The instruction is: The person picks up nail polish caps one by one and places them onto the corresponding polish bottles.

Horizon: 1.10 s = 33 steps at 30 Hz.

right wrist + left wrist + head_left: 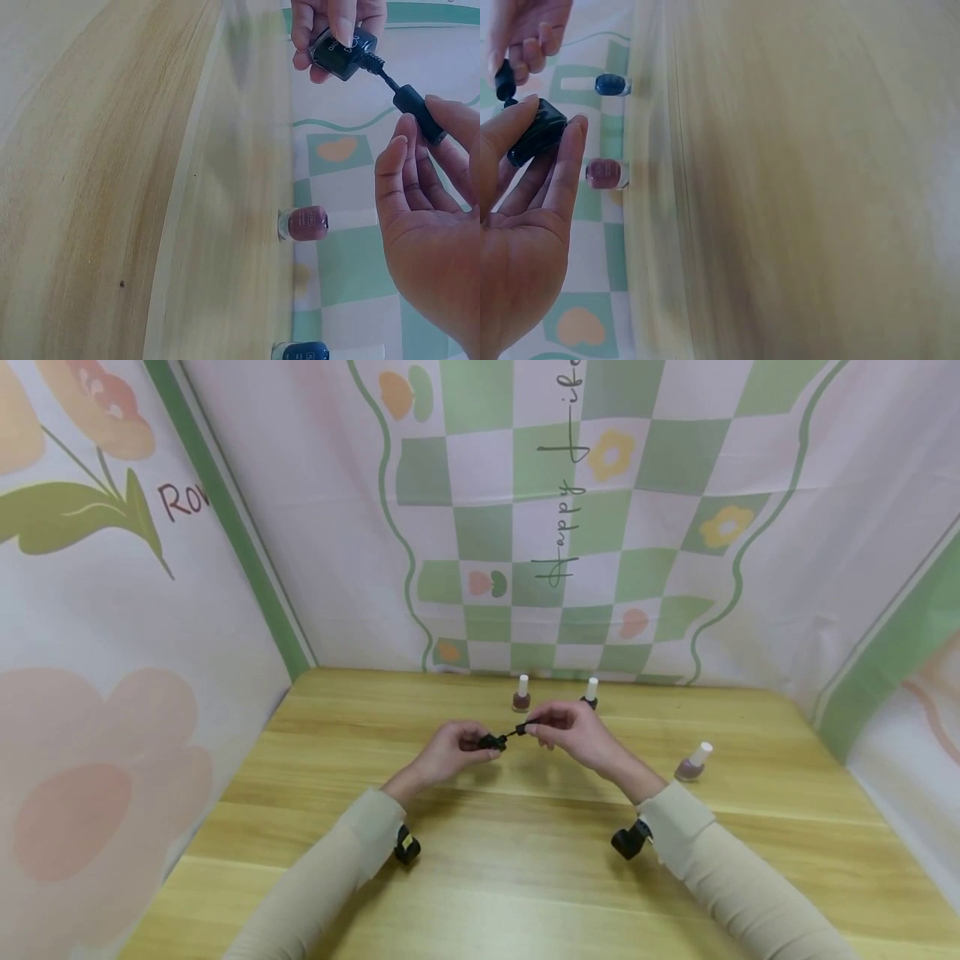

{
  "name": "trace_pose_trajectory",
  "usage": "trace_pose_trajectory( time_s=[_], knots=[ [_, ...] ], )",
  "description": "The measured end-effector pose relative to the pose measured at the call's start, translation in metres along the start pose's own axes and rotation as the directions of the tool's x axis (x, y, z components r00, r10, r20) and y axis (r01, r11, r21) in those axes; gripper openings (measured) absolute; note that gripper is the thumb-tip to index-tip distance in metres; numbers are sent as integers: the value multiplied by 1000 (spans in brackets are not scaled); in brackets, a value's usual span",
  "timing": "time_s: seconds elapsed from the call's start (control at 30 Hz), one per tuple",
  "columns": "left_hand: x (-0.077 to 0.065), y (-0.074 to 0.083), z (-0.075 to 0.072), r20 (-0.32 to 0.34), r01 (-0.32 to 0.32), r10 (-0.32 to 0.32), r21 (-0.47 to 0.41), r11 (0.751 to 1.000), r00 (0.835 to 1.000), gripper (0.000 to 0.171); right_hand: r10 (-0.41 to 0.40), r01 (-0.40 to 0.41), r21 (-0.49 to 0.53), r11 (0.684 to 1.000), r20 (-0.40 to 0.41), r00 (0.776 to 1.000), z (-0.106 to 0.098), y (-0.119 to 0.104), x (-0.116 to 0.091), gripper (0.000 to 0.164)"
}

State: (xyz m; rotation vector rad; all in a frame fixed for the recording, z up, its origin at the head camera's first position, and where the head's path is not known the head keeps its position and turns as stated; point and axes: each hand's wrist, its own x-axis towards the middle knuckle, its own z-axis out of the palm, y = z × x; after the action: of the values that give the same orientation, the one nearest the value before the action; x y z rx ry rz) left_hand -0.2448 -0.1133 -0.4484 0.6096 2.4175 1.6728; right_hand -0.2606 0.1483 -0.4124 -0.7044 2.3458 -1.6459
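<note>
My left hand (444,753) holds a dark nail polish bottle (341,56) between thumb and fingers, tilted above the table. With thumb and fingertips my right hand (576,737) pinches the bottle's black brush cap (418,114). Cap and bottle are apart, and the thin brush stem (388,79) spans the gap, its end at the threaded bottle neck (372,63). The bristles are hidden. Just beyond the hands stand a reddish-brown nail polish bottle (521,701) and a dark blue one (611,85), both white-capped and upright; the right hand partly covers the blue one in the head view.
A purple nail polish bottle (690,768) with a white cap stands to the right, near the right forearm. The wooden table (510,893) ends at a patterned fabric backdrop (480,535). Each wrist carries a small black camera (407,846) low over the tabletop.
</note>
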Motion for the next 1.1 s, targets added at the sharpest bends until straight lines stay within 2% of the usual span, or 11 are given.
trace_pose_trajectory(
  time_s=[0.6,0.9,1.1],
  knots=[
    [2,0,3,15,9,-9,14,1000,1000,15,-11,12,-20,1000,26,1000,4,2,2,28],
    [1,6,4,19,4,-4,-6,1000,1000,15,3,-3,-25,1000,33,999,7,1,2,23],
    [1,4,5,28,-2,3,-14,1000,1000,14,-6,6,-17,1000,37,999,10,1,2,27]
  ],
)
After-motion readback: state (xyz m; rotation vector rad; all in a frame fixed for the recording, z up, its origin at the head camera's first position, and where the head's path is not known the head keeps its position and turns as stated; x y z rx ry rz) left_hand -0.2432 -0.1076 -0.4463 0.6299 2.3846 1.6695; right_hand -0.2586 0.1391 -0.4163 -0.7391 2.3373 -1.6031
